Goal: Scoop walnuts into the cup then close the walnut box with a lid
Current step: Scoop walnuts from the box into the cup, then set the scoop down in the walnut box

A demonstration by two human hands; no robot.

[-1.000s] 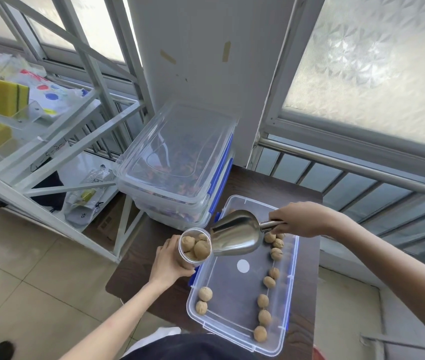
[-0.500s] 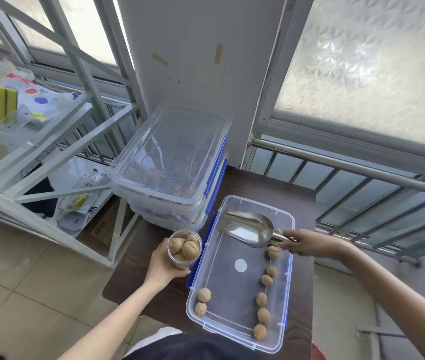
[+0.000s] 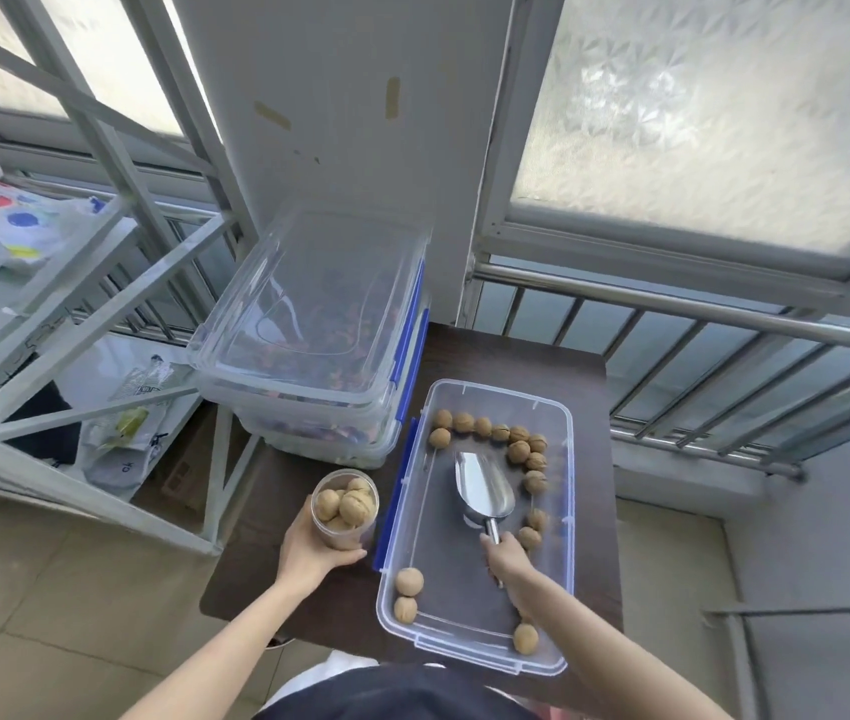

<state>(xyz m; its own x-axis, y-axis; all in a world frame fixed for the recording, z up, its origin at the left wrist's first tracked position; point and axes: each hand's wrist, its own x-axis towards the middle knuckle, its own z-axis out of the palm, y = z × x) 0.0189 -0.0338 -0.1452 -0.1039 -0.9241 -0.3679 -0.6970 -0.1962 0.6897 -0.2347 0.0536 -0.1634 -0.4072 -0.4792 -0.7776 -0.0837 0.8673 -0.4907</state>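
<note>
A clear plastic cup [image 3: 344,511] filled with walnuts stands on the dark table [image 3: 511,356], with my left hand [image 3: 308,550] wrapped around its lower part. To its right lies the open clear walnut box [image 3: 565,537] with blue latches. Several walnuts [image 3: 519,452] sit along its far and right sides, and two more [image 3: 408,582] lie at its near left. My right hand [image 3: 508,561] grips the handle of a metal scoop [image 3: 482,488], whose bowl rests inside the box, pointing toward the far end.
Two stacked clear boxes [image 3: 318,335] with a loose clear lid on top stand at the table's far left, right behind the cup. A white metal rack [image 3: 100,304] stands to the left. A window railing [image 3: 698,314] runs behind and to the right of the table.
The scoop has left the cup's rim and come down into the box, its handle now turned toward me. My right hand moved nearer my body. The cup has stayed in my left hand.
</note>
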